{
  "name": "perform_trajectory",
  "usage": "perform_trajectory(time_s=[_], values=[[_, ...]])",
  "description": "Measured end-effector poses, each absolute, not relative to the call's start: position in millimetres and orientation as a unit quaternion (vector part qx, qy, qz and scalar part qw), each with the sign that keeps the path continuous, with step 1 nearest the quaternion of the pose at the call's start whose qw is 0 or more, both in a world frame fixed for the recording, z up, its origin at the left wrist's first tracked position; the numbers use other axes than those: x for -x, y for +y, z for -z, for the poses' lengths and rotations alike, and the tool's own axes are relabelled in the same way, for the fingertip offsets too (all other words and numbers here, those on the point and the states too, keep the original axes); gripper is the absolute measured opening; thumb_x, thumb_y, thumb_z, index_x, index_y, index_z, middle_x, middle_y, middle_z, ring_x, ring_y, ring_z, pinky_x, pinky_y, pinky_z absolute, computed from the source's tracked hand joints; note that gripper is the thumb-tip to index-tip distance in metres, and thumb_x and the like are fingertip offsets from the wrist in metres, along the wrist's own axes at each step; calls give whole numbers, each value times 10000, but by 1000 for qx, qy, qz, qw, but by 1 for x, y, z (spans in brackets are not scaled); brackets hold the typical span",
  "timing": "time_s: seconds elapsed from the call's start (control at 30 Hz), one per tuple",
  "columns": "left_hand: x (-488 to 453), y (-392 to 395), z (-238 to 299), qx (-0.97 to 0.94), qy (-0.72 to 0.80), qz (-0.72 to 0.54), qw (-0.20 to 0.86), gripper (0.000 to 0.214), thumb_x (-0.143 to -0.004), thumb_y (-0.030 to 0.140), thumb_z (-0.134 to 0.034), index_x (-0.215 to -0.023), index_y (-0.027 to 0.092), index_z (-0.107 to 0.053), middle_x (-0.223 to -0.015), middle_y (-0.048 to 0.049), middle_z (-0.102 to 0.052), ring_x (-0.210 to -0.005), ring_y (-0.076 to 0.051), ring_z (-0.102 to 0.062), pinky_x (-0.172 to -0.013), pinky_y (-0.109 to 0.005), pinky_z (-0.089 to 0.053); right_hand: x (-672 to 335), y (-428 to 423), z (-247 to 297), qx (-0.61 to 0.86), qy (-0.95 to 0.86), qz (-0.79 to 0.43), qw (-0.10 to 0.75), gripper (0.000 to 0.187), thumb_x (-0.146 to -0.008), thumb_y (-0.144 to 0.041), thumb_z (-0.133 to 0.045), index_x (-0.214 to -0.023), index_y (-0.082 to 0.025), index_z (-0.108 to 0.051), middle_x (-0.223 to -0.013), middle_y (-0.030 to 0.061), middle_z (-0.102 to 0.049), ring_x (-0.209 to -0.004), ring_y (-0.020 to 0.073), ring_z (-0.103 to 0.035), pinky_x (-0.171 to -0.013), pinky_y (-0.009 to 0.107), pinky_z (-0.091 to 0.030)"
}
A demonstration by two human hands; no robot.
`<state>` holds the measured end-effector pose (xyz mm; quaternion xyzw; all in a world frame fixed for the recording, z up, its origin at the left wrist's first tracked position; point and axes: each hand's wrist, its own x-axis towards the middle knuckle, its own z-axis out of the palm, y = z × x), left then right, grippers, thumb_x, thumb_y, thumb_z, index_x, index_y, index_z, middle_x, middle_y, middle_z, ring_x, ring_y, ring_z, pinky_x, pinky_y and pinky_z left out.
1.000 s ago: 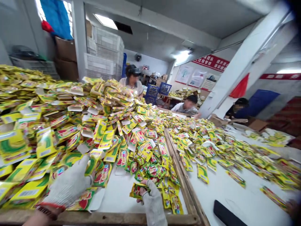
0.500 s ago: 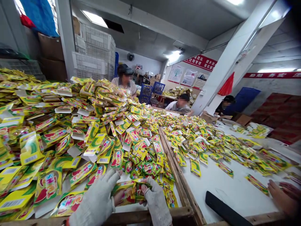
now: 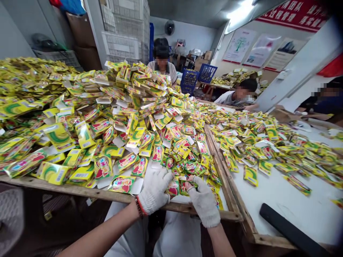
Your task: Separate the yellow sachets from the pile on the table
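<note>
My left hand (image 3: 154, 191) and my right hand (image 3: 203, 201), both gloved in white knit, sit low at the near wooden rail of the counter (image 3: 80, 189). Both grips look narrow, curled over the foil sachets (image 3: 173, 188) between them, though I cannot tell whether either holds one. The sachets look light, soft and slippery, best pinched by an edge. They run left into a heaped yellow pile (image 3: 120, 117) and scatter right across the white top. Far off, a co-worker (image 3: 162, 60) sits near stacked white crates (image 3: 123, 46) and blue baskets (image 3: 189, 80).
</note>
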<state>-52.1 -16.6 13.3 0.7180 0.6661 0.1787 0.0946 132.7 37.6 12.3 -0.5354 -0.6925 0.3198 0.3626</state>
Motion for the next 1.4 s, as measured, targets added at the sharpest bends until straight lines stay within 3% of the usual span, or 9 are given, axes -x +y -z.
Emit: perform_trajectory(time_s=[0.17, 0.33, 0.57, 0.67, 0.77, 0.93, 1.1, 1.23, 1.4], values=[[46, -15, -13, -733, 649, -178, 104, 558, -669, 295, -642, -1202, 185, -520, -1174, -103, -569, -1066, -290, -517, -906, -424, -428, -122, 37, -14, 486, -801, -208, 281, 238, -876, -356, -486, -874, -187, -653, -918, 90, -677, -884, 232, -611, -834, 363, -469], [48, -13, -9, -701, 674, -212, 103, 539, -712, 300, -615, -1223, 175, -502, -1211, -107, -553, -1106, -274, -504, -905, -396, -429, -122, 37, -15, 468, -788, -244, 317, 366, -889, -356, -489, -1188, -167, -580, -1174, 118, -629, -1072, 241, -581, -941, 394, -457], [43, -17, -8, -734, 649, -173, 99, 587, -684, 251, -610, -1252, 188, -476, -1167, -102, -557, -1033, -280, -518, -848, -405, -432, -128, 39, -20, 483, -771, -266, 319, 244, -846, -361, -528, -797, -199, -704, -847, 73, -702, -815, 219, -641, -786, 352, -506], [43, -17, -7, -709, 674, -180, 102, 585, -680, 246, -606, -1248, 189, -478, -1199, -108, -543, -1074, -288, -504, -873, -409, -423, -122, 34, -26, 496, -728, -342, 328, 252, -832, -395, -554, -898, -204, -706, -928, 74, -716, -842, 220, -654, -783, 339, -515], [45, -18, -7, -687, 695, -186, 102, 608, -659, 240, -612, -1250, 199, -474, -1254, -105, -518, -1099, -293, -492, -893, -417, -411, -121, 25, -28, 518, -648, -453, 327, 303, -832, -444, -561, -997, -198, -624, -943, 63, -702, -620, 159, -628, -589, 285, -519], [41, -18, -5, -711, 671, -178, 109, 567, -665, 193, -582, -1224, 202, -489, -1164, -91, -549, -1059, -275, -494, -850, -393, -419, -122, 12, -14, 425, -610, -605, 285, 254, -854, -409, -536, -972, -226, -405, -646, -75, -553, -320, 71, -435, -331, 191, -322], [40, -19, -4, -722, 656, -190, 110, 578, -657, 186, -598, -1225, 192, -495, -1135, -88, -549, -1034, -272, -501, -844, -393, -429, -118, 14, -9, 427, -614, -606, 270, 232, -854, -399, -534, -929, -224, -404, -595, -87, -524, -305, 65, -397, -324, 181, -281], [38, -15, -8, -725, 652, -196, 105, 566, -698, 243, -634, -1242, 182, -489, -1163, -103, -542, -1068, -290, -495, -877, -412, -431, -117, 21, -12, 479, -659, -489, 311, 199, -794, -353, -615, -885, -192, -540, -829, 33, -656, -596, 131, -579, -514, 225, -453], [45, 0, -20, -733, 607, -277, 133, 463, -840, 449, -577, -1212, 184, -500, -1116, -96, -555, -1027, -240, -533, -862, -354, -455, -149, 44, -18, 498, -666, -443, 335, 184, -731, -344, -676, -680, -194, -582, -614, -36, -555, -561, 123, -502, -544, 234, -421]])
